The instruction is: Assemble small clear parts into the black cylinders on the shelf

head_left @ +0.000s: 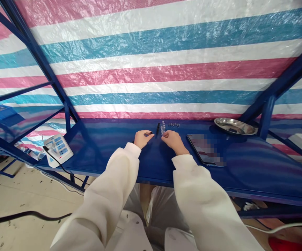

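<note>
Two short rows of small parts stand on the blue table [109, 157], between and just beyond my hands: a row of black pieces [158, 128] and, right of it, a row of pale, see-through pieces [162, 127]. A third row, of small shiny metal pieces [174, 125], lies farther right. My left hand [141, 138] is closed in a pinch left of the black row; what its fingertips hold is too small to make out. With thumb and fingers pinched, my right hand [173, 140] is at the near end of the pale row, its fingertips on a pale piece there.
A phone or tablet [205, 150] lies right of my right hand. Behind it, a round metal dish [234, 126] stands near the back right corner. A white power strip [58, 150] with a black cord sits at the left end. Blue frame bars and a striped sheet [151, 76] enclose the back.
</note>
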`<state>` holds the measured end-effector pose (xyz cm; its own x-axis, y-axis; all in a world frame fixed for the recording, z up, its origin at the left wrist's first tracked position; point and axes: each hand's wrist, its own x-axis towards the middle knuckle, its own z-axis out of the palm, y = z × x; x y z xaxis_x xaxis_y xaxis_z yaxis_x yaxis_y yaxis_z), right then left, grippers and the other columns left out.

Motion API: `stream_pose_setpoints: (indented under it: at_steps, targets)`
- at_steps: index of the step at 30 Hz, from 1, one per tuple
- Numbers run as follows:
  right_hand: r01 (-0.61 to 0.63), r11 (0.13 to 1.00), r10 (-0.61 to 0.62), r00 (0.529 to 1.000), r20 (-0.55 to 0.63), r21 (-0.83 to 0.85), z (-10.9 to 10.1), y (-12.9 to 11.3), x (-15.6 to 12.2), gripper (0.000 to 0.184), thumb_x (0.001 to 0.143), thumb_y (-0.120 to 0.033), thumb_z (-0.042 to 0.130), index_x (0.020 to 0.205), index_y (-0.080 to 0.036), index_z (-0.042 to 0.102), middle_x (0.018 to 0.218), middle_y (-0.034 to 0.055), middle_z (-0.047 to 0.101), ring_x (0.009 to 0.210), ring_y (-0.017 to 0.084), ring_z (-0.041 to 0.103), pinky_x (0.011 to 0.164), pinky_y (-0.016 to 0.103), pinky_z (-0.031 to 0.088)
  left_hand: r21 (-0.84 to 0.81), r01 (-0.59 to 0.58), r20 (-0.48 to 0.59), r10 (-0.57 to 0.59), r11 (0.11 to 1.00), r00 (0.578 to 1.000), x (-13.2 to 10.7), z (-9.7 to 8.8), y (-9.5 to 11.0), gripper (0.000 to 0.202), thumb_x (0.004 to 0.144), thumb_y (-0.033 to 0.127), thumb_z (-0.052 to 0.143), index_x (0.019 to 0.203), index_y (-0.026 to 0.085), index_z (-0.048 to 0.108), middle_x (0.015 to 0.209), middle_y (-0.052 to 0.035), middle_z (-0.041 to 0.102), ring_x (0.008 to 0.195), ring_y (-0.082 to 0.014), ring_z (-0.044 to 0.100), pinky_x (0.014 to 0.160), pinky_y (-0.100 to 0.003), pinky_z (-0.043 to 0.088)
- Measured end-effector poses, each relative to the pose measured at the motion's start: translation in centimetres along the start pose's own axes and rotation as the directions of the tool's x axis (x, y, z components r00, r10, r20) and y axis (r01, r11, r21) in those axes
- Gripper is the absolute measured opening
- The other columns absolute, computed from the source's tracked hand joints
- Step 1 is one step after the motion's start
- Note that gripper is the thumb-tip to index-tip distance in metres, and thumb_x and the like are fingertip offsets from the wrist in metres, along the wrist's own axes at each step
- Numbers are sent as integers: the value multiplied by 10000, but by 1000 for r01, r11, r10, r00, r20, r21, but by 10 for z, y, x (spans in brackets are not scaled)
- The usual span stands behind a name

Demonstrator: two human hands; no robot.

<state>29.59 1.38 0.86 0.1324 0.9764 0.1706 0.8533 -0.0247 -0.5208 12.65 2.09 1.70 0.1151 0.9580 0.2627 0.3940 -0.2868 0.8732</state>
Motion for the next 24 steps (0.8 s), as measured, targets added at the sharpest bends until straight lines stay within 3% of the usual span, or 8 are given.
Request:
stream_pose_setpoints:
  at_steps: [5,13,24]
  targets:
    - [-91,996,90,996,-17,-22,3,3,2,162,758,-296,570,797,-180,677,824,81,697,815,209,631,649,261,401,242,-44,43,35,969,998,12,23,3,146,717,274,667,807,175,725,829,-81,706,788,-191,631,754,-288,470]
    - [-116,991,114,993,-33,-62,11,3,2,221,790,-320,544,884,-187,693,890,104,694,830,211,631,667,270,419,445,70,57,-106,893,993,13,35,10,139,749,250,625,810,167,718,850,-127,689,819,-230,633,714,-298,443]
    - [-152,984,153,988,1,-96,10,-2,3,253,795,-342,542,916,-189,704,928,132,691,876,245,637,690,298,437,480,58,33,-84,876,996,18,43,2,178,758,299,613,818,175,726,865,-132,693,842,-235,629,696,-295,436]
